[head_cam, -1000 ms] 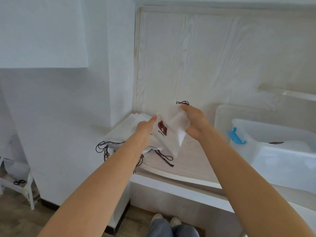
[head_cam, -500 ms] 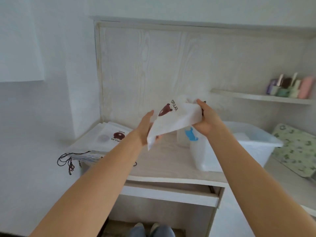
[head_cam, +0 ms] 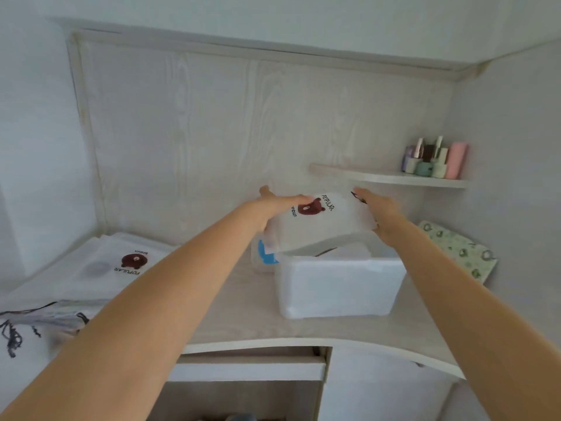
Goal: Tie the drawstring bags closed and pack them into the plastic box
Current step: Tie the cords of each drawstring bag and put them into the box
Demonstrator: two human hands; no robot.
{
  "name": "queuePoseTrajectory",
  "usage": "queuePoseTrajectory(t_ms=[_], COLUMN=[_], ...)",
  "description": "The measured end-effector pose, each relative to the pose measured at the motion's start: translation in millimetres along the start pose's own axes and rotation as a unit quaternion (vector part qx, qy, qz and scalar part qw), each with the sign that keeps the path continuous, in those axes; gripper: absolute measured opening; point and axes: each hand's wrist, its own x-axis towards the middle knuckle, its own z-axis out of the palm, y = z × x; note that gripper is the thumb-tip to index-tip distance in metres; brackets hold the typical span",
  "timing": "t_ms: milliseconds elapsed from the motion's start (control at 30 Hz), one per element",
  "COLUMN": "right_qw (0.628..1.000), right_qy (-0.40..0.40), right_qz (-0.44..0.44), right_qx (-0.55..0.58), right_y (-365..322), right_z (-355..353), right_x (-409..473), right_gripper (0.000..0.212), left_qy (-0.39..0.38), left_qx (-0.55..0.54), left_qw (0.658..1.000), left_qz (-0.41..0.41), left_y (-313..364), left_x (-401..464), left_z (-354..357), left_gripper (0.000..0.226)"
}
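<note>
Both hands hold one white bag (head_cam: pixel 321 226) flat, just above the open plastic box (head_cam: pixel 340 287) on the bench (head_cam: pixel 243 314). The left hand (head_cam: pixel 273 208) and right hand (head_cam: pixel 379 214) each grip an end. Let go crooked, and the bag could hang over the box's edge.

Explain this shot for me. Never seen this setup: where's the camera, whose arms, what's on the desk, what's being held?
There is no machine here. A person wears one wide-angle camera on the head, looking forward and down, so the two bare arms reaching in are their own.

The left hand and right hand together hold a white drawstring bag with a brown bear print, above the open plastic box. The fingers grip its two ends.

The box stands on a pale desk. To the left lies a stack of flat bags with dark cords hanging off the edge. A green patterned cloth lies on the right, and small bottles stand on a wall shelf.
</note>
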Motion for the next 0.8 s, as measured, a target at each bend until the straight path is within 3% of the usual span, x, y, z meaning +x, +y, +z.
queuePoseTrajectory(t_ms=[67,167,333,367,467,533,667,800], right_qw=[0.989,0.949,0.82,0.817,0.882,0.899,0.817,0.776], right_qy=[-0.019,-0.027,-0.046,-0.055,-0.119,-0.182,-0.25,-0.259], right_qz=[-0.035,-0.097,-0.124,-0.136,-0.178,-0.147,-0.054,-0.023], right_qx=[-0.141,-0.299,-0.557,-0.558,-0.42,-0.369,-0.517,-0.574], right_y=[13.1,29.8,41.1,42.5,40.1,39.9,43.7,35.8], right_z=[-6.9,-12.7,-12.5,-12.0,-7.9,-5.8,-6.9,-1.3], right_x=[10.0,19.8,22.0,22.0,15.3,11.9,14.6,13.3], right_gripper=[0.046,0.054,0.05,0.05,0.056,0.065,0.079,0.074], left_qy=[0.034,0.015,0.009,0.003,-0.018,-0.038,-0.087,-0.124], left_qx=[0.123,0.265,0.485,0.523,0.623,0.662,0.709,0.688], left_qw=[0.992,0.964,0.874,0.851,0.775,0.741,0.697,0.713], left_qz=[-0.01,-0.028,0.03,0.052,0.103,0.102,0.06,0.052], left_y=[-6.6,-11.9,-19.6,-22.2,-30.0,-32.7,-33.8,-32.3], left_x=[8.1,9.1,9.2,12.0,25.5,33.7,40.4,36.7], left_z=[11.4,26.0,54.6,58.2,66.0,68.2,70.1,70.1], left_gripper=[0.119,0.113,0.102,0.1,0.084,0.074,0.074,0.069])
